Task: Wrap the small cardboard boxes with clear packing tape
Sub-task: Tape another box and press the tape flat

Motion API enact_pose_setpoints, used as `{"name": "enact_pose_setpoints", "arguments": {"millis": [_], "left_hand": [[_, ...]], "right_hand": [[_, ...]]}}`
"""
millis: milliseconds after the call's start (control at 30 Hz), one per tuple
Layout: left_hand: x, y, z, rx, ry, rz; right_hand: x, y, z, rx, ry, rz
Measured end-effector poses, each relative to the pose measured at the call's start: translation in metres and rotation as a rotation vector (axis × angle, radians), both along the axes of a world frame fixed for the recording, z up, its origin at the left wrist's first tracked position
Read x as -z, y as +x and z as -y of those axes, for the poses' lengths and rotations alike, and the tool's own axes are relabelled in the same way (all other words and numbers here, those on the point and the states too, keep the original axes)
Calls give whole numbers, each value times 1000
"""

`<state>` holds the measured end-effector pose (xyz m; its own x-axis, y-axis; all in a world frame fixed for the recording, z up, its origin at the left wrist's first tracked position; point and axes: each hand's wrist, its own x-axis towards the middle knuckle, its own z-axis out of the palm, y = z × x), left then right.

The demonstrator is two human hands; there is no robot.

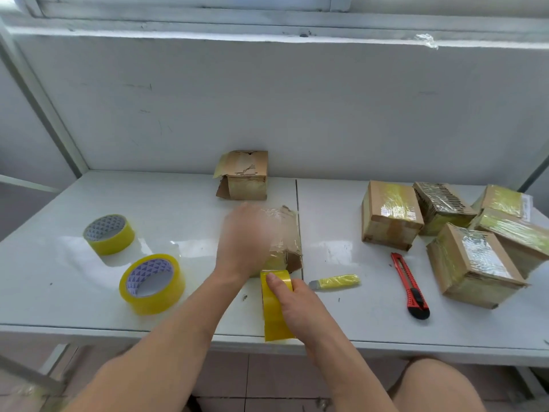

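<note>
A small cardboard box (286, 233) lies at the table's middle, partly covered in clear tape. My left hand (245, 240), blurred, lies on top of the box; its fingers are too blurred to read. My right hand (292, 304) grips a roll of yellowish clear tape (274, 310) just in front of the box, thumb on the roll's top edge. The tape appears to run from the roll to the box's near side.
Another open box (245, 175) stands by the back wall. Several taped boxes (389, 214) are piled at the right. Two spare tape rolls (151, 282) sit on the left. A red utility knife (410, 285) and a small yellow cutter (335, 282) lie right of my hands.
</note>
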<state>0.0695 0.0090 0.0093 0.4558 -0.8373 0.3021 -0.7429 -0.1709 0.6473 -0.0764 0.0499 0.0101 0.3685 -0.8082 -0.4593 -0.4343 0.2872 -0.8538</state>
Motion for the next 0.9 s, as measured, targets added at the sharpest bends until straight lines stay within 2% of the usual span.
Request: {"name": "enact_pose_setpoints", "arguments": {"millis": [67, 200, 300, 367, 500, 600, 700, 800, 900], "left_hand": [[5, -17, -31, -174, -132, -268], [25, -41, -65, -225, 112, -797], [28, -45, -69, -170, 241, -1037], [21, -44, -69, -137, 262, -1150], [11, -40, -68, -102, 283, -1314], [9, -39, -66, -108, 265, -1327], [11, -41, -64, -139, 236, -1334], [14, -41, -62, -168, 214, -1358], [16, -41, -59, -172, 193, -1378]], "right_hand": [[0, -5, 5, -2, -2, -11], [9, -19, 26, 97, -147, -59], [18, -36, 44, 39, -446, -453], [28, -43, 51, -64, -560, -661], [42, -44, 53, -193, -619, -825], [44, -41, 52, -205, -661, -892], [42, -37, 56, -217, -613, -929], [38, -39, 59, -202, -530, -871], [22, -46, 56, -125, -526, -701]]}}
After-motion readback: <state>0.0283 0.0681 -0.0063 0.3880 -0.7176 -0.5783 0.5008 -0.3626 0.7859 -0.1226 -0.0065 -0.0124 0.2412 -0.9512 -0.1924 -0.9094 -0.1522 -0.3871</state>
